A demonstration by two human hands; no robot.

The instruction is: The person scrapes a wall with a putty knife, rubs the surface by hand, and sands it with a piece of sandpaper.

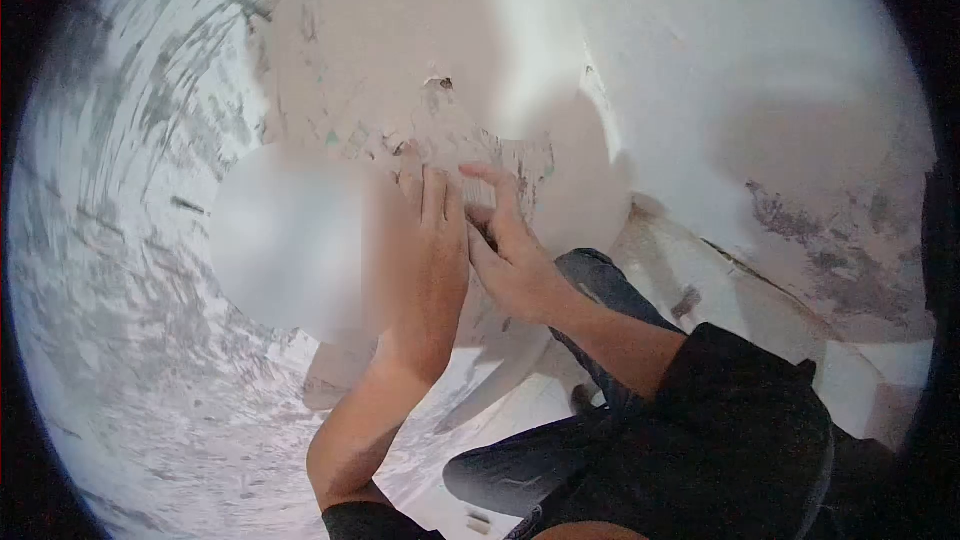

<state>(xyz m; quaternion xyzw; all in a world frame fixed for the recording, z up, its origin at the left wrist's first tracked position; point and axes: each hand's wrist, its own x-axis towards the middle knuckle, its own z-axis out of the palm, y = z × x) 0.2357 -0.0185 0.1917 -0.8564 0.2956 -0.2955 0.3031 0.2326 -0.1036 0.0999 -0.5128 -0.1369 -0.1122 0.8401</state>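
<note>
My left hand (pixel 428 260) lies against a pale, patchy surface (pixel 380 30), its fingers stretched out and side by side. Close beside it on the right is my right hand (pixel 510 255), with its index finger extended toward the surface and the other fingers curled. A small dark shape (pixel 483 228) shows between the thumb and fingers of the right hand; what it is cannot be made out. Around the fingertips the surface has flaked, scraped-looking marks and a small dark chip or hole (pixel 445 84) above them.
A blurred round patch (pixel 290 240) covers the view left of my hands. Grey streaks mark the surface at the far left (pixel 130 140). My bent legs in dark trousers (pixel 540 465) are below. A dark stained patch (pixel 830 250) and a long crack (pixel 760 278) lie to the right.
</note>
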